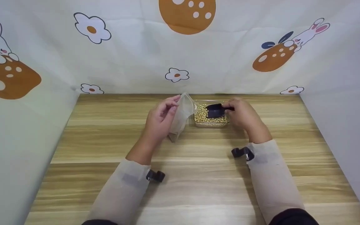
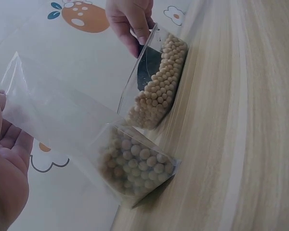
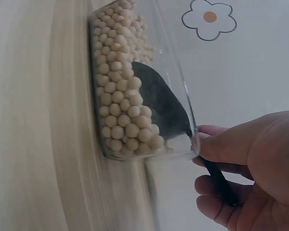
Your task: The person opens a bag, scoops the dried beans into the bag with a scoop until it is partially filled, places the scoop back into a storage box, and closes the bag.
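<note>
Scoop of black plastic [image 1: 214,111] sits w/ its blade among round, pale-yellow beans [image 1: 201,117] in a clear, rectangular, see-through container [image 1: 212,122], approx. 12–1 o'clock from the middle of the light-brown wood-grain table [image 1: 195,187]. R hand [image 1: 244,115], at the container's 3 o'clock, grasps the scoop's slim handle, thumb & fingers round it; handle pokes out past the rim at 3, blade aims toward 9.

L hand [image 1: 161,118] pinches the upper edge of a tall, translucent, whitish plastic bag [image 1: 184,112]. Bag stands on the table at the container's 9 o'clock, just beside it, leaning a bit; whether its mouth touches the rim, can't tell. Its bottom part holds more round, pale beans, seen thru the film in the L wrist view; upper part looks slack. L hand itself is at the bag's 9 o'clock.

Both forearms come in from approx. 7 & 5 o'clock in pale sleeves [image 1: 117,190], each w/ a small black device [image 1: 156,176] near the wrist. Beyond the table's 12 o'clock edge: off-white backdrop [image 1: 136,62] printed w/ orange fruit [image 1: 187,15], white flowers [image 1: 92,29] & white rabbits [image 1: 308,34].
</note>
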Demonstrator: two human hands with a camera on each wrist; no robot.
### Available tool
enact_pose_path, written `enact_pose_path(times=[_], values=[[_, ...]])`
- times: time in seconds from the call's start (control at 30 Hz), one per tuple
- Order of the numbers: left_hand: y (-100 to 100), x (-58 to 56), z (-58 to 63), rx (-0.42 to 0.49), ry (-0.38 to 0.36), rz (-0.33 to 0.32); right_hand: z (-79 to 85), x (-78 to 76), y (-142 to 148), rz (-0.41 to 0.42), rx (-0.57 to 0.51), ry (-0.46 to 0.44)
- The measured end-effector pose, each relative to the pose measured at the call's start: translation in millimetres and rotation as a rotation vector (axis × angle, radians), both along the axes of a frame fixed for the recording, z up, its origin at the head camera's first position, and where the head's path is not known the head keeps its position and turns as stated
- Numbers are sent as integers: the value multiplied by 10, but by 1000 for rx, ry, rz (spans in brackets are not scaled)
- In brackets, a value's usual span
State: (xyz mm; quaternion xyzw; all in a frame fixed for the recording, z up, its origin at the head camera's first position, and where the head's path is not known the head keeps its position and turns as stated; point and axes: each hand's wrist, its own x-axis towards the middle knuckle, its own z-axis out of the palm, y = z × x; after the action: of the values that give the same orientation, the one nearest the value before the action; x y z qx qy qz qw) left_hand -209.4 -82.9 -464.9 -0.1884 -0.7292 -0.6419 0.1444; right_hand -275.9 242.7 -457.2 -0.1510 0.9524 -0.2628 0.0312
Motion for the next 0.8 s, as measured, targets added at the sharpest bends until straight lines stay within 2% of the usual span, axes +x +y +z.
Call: enact_pose_path(times=[0.43, 0.8], values=[[-6, -2, -9, 2, -13, -2, -152, -29, -139, 64, -22, 38], [-14, -6, -8, -18, -5, 1, -156, -30, -114, 41, -48, 47]])
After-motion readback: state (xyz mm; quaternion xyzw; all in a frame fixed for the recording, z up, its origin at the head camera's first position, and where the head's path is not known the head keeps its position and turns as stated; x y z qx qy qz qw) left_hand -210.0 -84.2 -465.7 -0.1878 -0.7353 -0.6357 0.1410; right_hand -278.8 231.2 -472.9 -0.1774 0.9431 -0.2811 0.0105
